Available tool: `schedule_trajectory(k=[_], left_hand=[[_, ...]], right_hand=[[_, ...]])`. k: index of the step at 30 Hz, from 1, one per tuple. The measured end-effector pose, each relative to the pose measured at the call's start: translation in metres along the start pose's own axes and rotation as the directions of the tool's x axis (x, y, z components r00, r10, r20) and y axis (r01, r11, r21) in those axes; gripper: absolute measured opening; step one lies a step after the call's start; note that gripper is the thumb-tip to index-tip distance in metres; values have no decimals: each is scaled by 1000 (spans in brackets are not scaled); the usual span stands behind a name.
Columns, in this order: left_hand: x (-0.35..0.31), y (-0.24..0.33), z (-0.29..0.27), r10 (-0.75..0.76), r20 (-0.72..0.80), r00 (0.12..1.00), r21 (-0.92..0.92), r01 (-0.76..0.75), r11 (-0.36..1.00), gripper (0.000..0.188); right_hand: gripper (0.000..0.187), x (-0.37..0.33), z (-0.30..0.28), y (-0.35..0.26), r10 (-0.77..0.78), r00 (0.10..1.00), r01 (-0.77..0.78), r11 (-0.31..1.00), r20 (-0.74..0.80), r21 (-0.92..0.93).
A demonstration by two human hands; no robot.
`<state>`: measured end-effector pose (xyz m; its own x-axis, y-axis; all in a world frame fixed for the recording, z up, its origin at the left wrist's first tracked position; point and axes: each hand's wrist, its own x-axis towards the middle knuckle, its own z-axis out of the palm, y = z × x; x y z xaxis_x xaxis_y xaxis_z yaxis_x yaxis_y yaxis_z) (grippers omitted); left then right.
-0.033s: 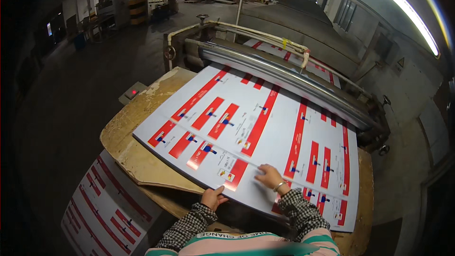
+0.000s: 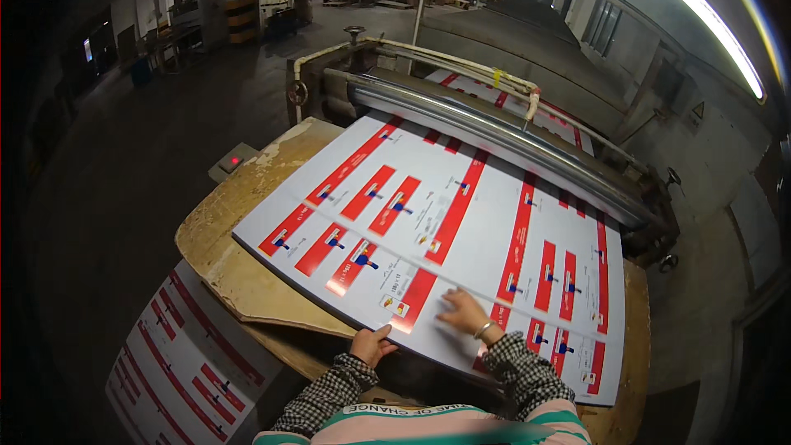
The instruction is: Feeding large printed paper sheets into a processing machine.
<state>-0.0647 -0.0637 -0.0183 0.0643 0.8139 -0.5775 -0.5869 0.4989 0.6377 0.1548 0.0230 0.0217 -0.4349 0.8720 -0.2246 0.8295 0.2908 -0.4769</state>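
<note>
A stack of large white printed sheets [image 2: 375, 290] with red bands and blue figures lies on a worn wooden board [image 2: 247, 280]. The top sheet [image 2: 395, 156] sits shifted forward on the stack, its far part at the metal roller [image 2: 494, 140] of a machine. At the near edge of the stack, my left hand [image 2: 373, 346] is closed, thumb on top and fingers curled at the edge. My right hand [image 2: 463, 313] is over the stack just short of the top sheet's near edge, fingers bent and apart, holding nothing; whether it touches paper cannot be told.
More printed sheets [image 2: 181, 354] lie lower, at the left below the board. A small box with a red light [image 2: 235, 161] stands beside the board. Pipes [image 2: 461, 62] and handwheels [image 2: 354, 30] frame the roller. Beyond it another printed sheet [image 2: 544, 111] shows.
The top sheet has slid slightly forward toward the roller, away from my right hand. My right hand has shifted slightly; my left hand stays at the edge.
</note>
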Motion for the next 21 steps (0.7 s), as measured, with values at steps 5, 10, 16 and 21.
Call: schedule_trajectory(k=[5,10,16,21], left_hand=[[-5,1,-4,2,25,1000,68,-4,998,27],[-7,7,-20,-81,284,955,-38,95,995,22],[10,-9,-15,35,14,999,-74,-34,997,36],[-3,0,-4,-43,-67,997,-89,37,995,33]], right_hand=[[91,-41,35,-38,-141,979,190,891,147,-411],[49,-42,-24,-29,-178,921,119,976,345,184],[25,-74,-58,-61,-228,969,244,945,-96,217],[35,-72,-6,-40,-163,986,143,927,29,347]])
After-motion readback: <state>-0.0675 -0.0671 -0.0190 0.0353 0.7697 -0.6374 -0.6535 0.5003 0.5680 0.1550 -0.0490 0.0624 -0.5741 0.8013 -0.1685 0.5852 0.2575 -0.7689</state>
